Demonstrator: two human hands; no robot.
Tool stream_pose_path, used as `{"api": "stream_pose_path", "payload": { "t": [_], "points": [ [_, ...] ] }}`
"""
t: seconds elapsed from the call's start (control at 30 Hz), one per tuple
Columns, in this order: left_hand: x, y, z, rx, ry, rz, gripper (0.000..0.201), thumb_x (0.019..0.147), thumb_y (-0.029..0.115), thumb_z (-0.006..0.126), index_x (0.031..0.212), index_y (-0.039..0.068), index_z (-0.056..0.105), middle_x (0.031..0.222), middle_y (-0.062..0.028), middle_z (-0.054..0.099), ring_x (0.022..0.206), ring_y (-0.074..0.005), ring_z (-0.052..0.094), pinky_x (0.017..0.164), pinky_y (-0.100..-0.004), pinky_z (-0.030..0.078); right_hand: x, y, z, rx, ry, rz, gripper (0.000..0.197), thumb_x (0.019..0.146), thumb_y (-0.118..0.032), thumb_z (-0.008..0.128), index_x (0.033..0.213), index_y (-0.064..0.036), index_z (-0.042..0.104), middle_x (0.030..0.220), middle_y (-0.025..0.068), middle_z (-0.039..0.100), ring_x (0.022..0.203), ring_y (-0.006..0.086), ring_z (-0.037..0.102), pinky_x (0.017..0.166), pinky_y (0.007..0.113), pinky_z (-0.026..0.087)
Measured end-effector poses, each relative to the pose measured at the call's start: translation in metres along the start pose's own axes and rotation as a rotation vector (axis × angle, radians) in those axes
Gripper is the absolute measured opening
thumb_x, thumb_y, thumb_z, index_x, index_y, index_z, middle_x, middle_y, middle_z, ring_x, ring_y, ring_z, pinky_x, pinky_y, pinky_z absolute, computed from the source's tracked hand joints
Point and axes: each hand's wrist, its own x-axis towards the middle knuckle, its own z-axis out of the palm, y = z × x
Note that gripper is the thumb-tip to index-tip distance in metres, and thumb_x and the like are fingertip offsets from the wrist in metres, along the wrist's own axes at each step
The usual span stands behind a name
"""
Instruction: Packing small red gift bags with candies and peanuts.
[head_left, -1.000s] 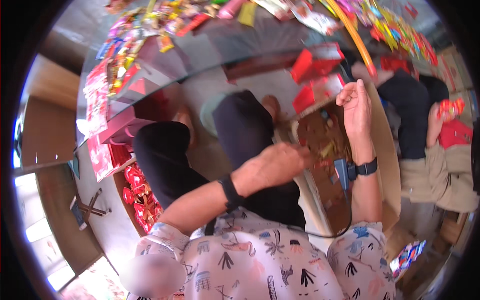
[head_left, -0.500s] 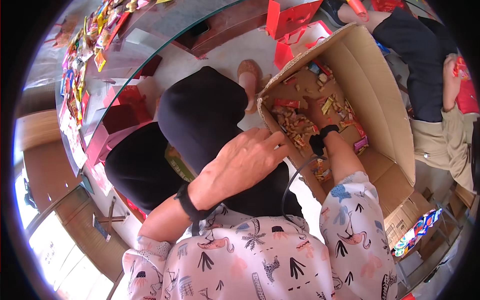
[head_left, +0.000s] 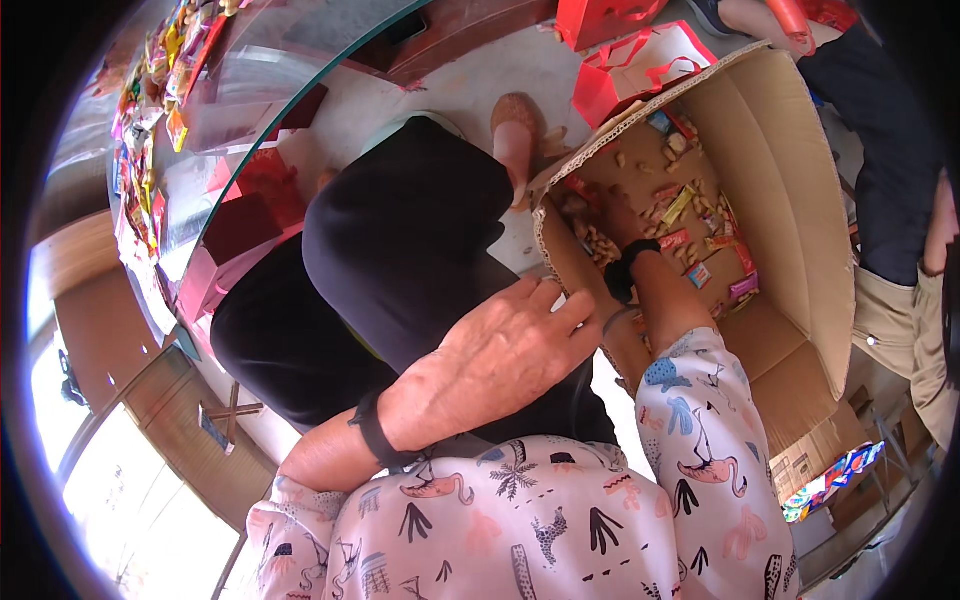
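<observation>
Peanuts lie just left of right hand, inside carton; its grip: cannot tell. Left hand farther, half-curled, contents unseen.

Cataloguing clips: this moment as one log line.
right hand: in box, among peanuts and sweets, grip unclear | left hand: at box edge, contact unclear | red bag: beyond box

At right of centre, the right hand is dark with shadow inside the cardboard box; its fingers are unclear, so whether it holds something cannot be told. The left hand, in the middle, hides its own palm. Upper left, wrapped sweets look too small to distinguish. The top edge cuts a red paper bag; the right rim, another person.
</observation>
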Motion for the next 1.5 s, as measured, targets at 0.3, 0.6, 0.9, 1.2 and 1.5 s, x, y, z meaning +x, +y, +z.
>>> {"api": "stream_pose_path", "payload": {
  "t": [0.3, 0.6, 0.9, 1.2, 1.5],
  "points": [
    [0.003, -0.001, 0.000, -0.010, 0.021, 0.013, 0.021, 0.074, 0.008, 0.060, 0.095, 0.004, 0.061, 0.090, -0.0059, 0.053, 0.080, -0.0187, 0.058, 0.073, -0.0298, 0.050, 0.006, -0.012, 0.025, 0.104, -0.073, -0.075, 0.060, 0.082, -0.048, 0.068, 0.134, -0.0199, 0.056, 0.118, 0.0230, 0.060, 0.100, 0.0420, 0.063, 0.089, 0.051, 0.049],
    [0.000, -0.003, 0.000, -0.026, -0.018, 0.009, 0.026, 0.073, 0.009, 0.059, 0.098, 0.006, 0.059, 0.091, -0.0047, 0.052, 0.082, -0.0184, 0.058, 0.073, -0.0296, 0.050, 0.027, -0.024, 0.025, 0.392, -0.219, -0.004, 0.049, 0.091, -0.047, 0.058, 0.123, -0.0099, 0.061, 0.106, 0.0210, 0.068, 0.101, 0.0390, 0.064, 0.087, 0.045, 0.050],
    [-0.001, -0.005, 0.001, -0.039, 0.010, 0.017, 0.026, 0.071, 0.009, 0.060, 0.097, 0.006, 0.059, 0.087, -0.0050, 0.050, 0.081, -0.0188, 0.057, 0.072, -0.0296, 0.050, 0.027, -0.054, 0.003, 0.450, -0.135, -0.105, 0.052, 0.094, -0.050, 0.045, 0.114, -0.0065, 0.066, 0.096, 0.0170, 0.071, 0.091, 0.0315, 0.069, 0.082, 0.043, 0.050],
    [-0.003, -0.008, 0.000, -0.106, 0.043, 0.016, 0.025, 0.071, 0.008, 0.060, 0.096, 0.005, 0.060, 0.087, -0.0056, 0.051, 0.080, -0.0197, 0.057, 0.072, -0.0301, 0.051, 0.036, -0.075, -0.032, 0.294, -0.625, 0.116, 0.041, 0.096, -0.038, 0.052, 0.113, -0.0037, 0.067, 0.099, 0.0098, 0.070, 0.088, 0.0184, 0.065, 0.078, 0.035, 0.050],
    [-0.001, -0.006, 0.002, -0.079, 0.020, 0.006, 0.023, 0.072, 0.007, 0.061, 0.095, 0.006, 0.059, 0.086, -0.0055, 0.051, 0.080, -0.0198, 0.058, 0.070, -0.0305, 0.051, -0.019, -0.040, -0.031, 0.442, -0.392, 0.226, 0.048, 0.095, -0.033, 0.055, 0.137, -0.0084, 0.053, 0.126, 0.0101, 0.063, 0.113, 0.0202, 0.059, 0.095, 0.034, 0.045]
  ]
}}
